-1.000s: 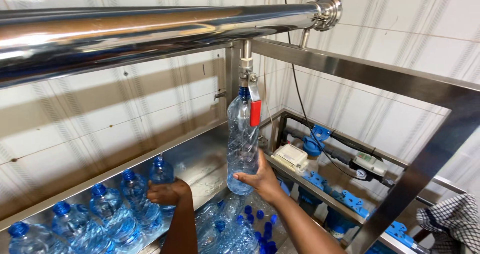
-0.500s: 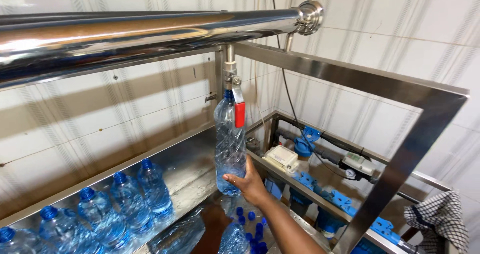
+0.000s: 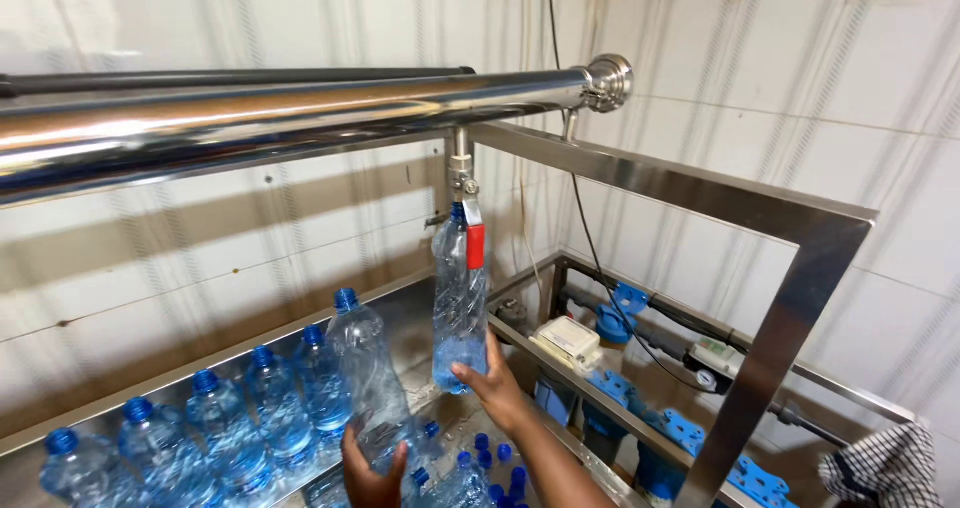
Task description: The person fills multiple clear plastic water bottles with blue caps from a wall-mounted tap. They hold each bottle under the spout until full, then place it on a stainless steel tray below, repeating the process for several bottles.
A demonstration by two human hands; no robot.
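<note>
On the left, a row of capped bottles (image 3: pixel 200 418) stands on the steel shelf (image 3: pixel 420 293). The left hand (image 3: pixel 372 473), out of sight a moment ago, now grips a capped bottle (image 3: pixel 368 378) upright. Right of it, the right hand (image 3: pixel 495 386) still clasps the open bottle (image 3: pixel 460 308) under the red-handled tap (image 3: pixel 470 233), its bottom filling.

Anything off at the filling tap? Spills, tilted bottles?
No spill shows. The right hand holds an uncapped bottle upright under the tap. The left hand lifts a capped bottle, leaning slightly. Capped bottles stand in a row; a few more lie loose on the tray.
</note>
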